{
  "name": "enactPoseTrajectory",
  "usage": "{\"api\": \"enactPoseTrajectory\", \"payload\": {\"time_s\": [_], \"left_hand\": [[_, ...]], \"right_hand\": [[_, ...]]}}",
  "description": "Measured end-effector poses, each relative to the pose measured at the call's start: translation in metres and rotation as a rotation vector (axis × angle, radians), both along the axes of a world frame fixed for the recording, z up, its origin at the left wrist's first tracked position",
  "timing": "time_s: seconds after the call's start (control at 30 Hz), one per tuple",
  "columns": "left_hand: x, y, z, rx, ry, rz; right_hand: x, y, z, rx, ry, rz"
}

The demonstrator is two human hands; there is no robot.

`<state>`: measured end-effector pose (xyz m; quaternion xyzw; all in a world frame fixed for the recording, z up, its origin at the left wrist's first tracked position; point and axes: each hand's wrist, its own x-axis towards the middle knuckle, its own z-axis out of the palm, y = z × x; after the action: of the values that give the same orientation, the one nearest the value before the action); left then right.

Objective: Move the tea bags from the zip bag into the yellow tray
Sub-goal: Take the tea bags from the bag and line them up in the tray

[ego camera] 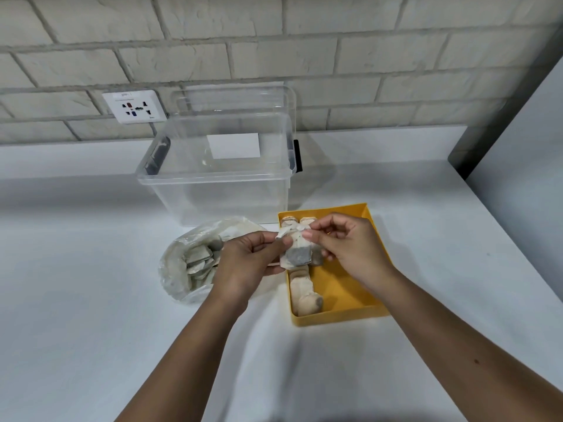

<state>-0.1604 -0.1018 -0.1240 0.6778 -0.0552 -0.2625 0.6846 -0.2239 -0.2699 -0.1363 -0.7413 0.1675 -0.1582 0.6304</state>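
Fingers (264,238) of the left hand (249,258) and right hand (350,243) are pinching one tea bag (297,254) over the left edge of the yellow tray (344,287), where other tea bags (304,295) are lying. Just left, the zip bag (189,264) is lying open on the desk (91,300); behind, a clear box (219,184) is standing.

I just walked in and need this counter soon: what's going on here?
A person is emptying the zip bag into the yellow tray. The left hand and right hand together pinch one tea bag over the tray's left edge. Other tea bags already lie along the tray's left side; more remain in the zip bag beside it. A clear box stands behind.
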Motion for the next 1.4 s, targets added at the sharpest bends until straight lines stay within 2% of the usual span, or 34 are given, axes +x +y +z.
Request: {"api": "enactPoseTrajectory", "payload": {"time_s": [0.17,0.27,0.47,0.6,0.97,1.27,1.4], "left_hand": [[0.002,0.001,-0.001,0.010,0.020,0.003],[0.005,0.003,-0.002,0.015,0.014,0.025],[0.015,0.008,-0.006,0.038,-0.003,0.077],[0.016,0.007,-0.007,0.043,-0.007,0.078],[0.018,0.011,-0.009,0.047,-0.006,0.075],[0.018,0.011,-0.009,0.045,-0.008,0.071],[0.019,0.010,-0.010,0.048,-0.011,0.068]], "right_hand": [[-0.003,-0.013,-0.001,0.061,-0.018,-0.023],[-0.002,-0.033,-0.004,0.001,0.024,-0.049],[-0.002,-0.053,-0.026,-0.175,0.298,0.144],[0.004,-0.048,-0.041,-0.206,0.417,0.226],[0.028,-0.039,-0.050,-0.318,0.386,0.072],[0.031,-0.036,-0.053,-0.328,0.416,-0.009],[0.032,-0.038,-0.053,-0.264,0.444,0.006]]}}
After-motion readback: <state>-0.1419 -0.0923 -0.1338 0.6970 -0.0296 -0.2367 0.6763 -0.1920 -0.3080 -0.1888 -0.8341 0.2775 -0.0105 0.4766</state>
